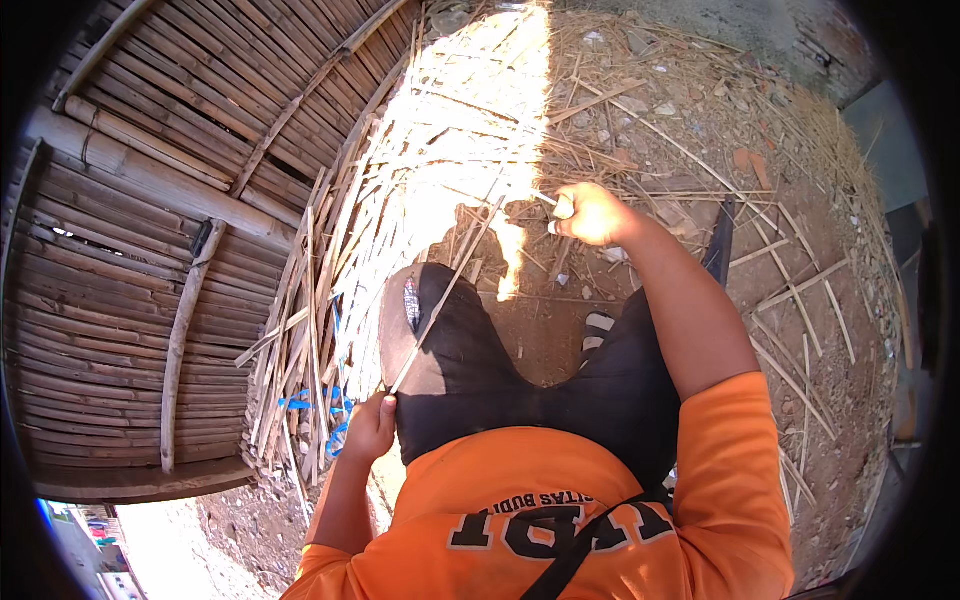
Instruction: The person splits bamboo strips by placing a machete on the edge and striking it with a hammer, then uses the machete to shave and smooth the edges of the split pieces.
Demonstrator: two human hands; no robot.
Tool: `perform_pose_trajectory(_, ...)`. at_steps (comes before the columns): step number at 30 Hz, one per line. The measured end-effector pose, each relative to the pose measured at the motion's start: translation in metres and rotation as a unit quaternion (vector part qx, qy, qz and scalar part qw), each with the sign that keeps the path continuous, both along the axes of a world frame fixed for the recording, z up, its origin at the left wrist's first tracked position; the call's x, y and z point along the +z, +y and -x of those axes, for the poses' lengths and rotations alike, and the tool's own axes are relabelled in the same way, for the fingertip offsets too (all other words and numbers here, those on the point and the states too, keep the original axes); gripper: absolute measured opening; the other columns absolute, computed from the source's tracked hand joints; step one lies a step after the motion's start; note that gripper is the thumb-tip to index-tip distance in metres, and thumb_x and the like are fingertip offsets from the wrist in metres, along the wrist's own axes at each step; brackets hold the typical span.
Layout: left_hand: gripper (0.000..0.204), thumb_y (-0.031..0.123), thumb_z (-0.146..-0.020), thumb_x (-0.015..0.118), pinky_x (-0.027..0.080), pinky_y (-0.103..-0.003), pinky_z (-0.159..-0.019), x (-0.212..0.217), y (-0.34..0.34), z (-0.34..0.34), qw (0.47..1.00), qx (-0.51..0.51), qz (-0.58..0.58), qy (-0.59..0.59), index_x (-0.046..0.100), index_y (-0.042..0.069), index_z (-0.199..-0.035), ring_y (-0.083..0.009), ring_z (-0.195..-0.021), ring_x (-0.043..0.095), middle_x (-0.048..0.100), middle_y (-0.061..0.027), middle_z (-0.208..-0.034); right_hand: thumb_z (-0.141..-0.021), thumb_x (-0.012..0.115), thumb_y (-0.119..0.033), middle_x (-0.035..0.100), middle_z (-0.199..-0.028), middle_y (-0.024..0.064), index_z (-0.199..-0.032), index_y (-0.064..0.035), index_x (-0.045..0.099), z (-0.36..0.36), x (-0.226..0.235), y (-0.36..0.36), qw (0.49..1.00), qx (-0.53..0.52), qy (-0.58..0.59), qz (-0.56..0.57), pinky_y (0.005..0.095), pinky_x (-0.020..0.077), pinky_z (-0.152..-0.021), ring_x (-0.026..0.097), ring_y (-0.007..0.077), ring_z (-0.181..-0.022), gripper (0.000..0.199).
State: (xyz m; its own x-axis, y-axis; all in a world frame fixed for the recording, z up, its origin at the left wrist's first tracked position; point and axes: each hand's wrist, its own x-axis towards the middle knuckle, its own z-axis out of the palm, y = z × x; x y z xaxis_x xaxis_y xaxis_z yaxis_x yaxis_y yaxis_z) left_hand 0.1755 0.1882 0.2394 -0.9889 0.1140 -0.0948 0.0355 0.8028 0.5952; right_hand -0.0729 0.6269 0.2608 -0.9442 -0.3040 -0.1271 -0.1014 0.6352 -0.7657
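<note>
My left hand is closed at my left hip around the near end of a thin bamboo strip. The strip slants up over my left thigh, and its far end stands out past my knee in the sunlight. Ahead of my right knee, my right hand is closed with thumb and fingers pinched together. A short, thin, pale thing pokes out of it to the left; glare hides what kind it is. The two hands are well apart, and my right hand does not touch the strip.
A bamboo slat wall rises on the left. Many loose bamboo strips are piled along it, with blue plastic cord near my left hand. More strips lie on dirt at right. A long dark object stands by my right knee.
</note>
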Motion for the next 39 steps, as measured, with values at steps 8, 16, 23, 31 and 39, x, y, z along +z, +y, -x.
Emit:
perform_pose_trajectory(8, 0.049, 0.039, -0.106, 0.045, 0.042, -0.05, -0.058, 0.007, 0.0, -0.017, 1.0, 0.015, 0.012, -0.007, 0.054, -0.001, -0.08, -0.0471, -0.064, 0.057, 0.054, -0.0256, -0.065, -0.084, 0.073, -0.028, 0.072, -0.092, 0.0179, -0.099, -0.0096, 0.069, -0.062, 0.05, -0.061, 0.945, 0.213, 0.091, -0.23, 0.0496, 0.0546, -0.081, 0.069, 0.0388, -0.095, 0.024)
perform_pose_trajectory(16, 0.048, 0.04, -0.106, 0.043, 0.044, -0.054, -0.063, 0.008, 0.0, -0.01, 0.999, 0.008, 0.05, 0.0, 0.056, 0.0, -0.083, -0.0532, -0.075, 0.058, 0.059, -0.0298, -0.074, -0.079, 0.074, -0.018, 0.072, -0.093, 0.0169, -0.102, -0.0068, 0.069, 0.0, 0.014, 0.01, 0.989, -0.032, 0.1, -0.102, 0.0426, 0.0561, -0.078, 0.07, 0.0371, -0.087, 0.026)
perform_pose_trajectory(23, 0.049, 0.041, -0.107, 0.042, 0.045, -0.052, -0.061, 0.01, -0.005, -0.016, 0.999, 0.009, -0.024, -0.038, 0.056, -0.001, -0.084, -0.0513, -0.07, 0.059, 0.059, -0.0281, -0.071, -0.078, 0.069, -0.023, 0.071, -0.086, 0.0166, -0.1, -0.0103, 0.067, -0.062, 0.05, -0.062, 0.928, 0.181, 0.164, -0.281, 0.0488, 0.0555, -0.078, 0.069, 0.0377, -0.087, 0.025)
perform_pose_trajectory(31, 0.051, 0.043, -0.107, 0.041, 0.044, -0.054, -0.062, -0.001, -0.006, -0.011, 1.0, 0.007, 0.017, -0.001, 0.056, -0.001, -0.084, -0.0531, -0.072, 0.059, 0.059, -0.0294, -0.072, -0.077, 0.075, -0.012, 0.07, -0.085, 0.0176, -0.094, -0.0045, 0.067, -0.012, 0.009, -0.004, 0.992, -0.015, 0.1, -0.071, 0.0436, 0.0545, -0.077, 0.069, 0.0353, -0.084, 0.02)
perform_pose_trajectory(39, 0.042, 0.034, -0.106, 0.047, 0.043, -0.054, -0.061, -0.001, 0.004, -0.02, 0.999, 0.028, 0.023, 0.007, 0.054, -0.001, -0.083, -0.0524, -0.07, 0.058, 0.057, -0.0291, -0.069, -0.076, 0.068, -0.016, 0.071, -0.085, 0.0182, -0.096, -0.0077, 0.067, -0.05, 0.037, -0.048, 0.949, 0.171, 0.157, -0.212, 0.0488, 0.0552, -0.076, 0.069, 0.0396, -0.085, 0.022)
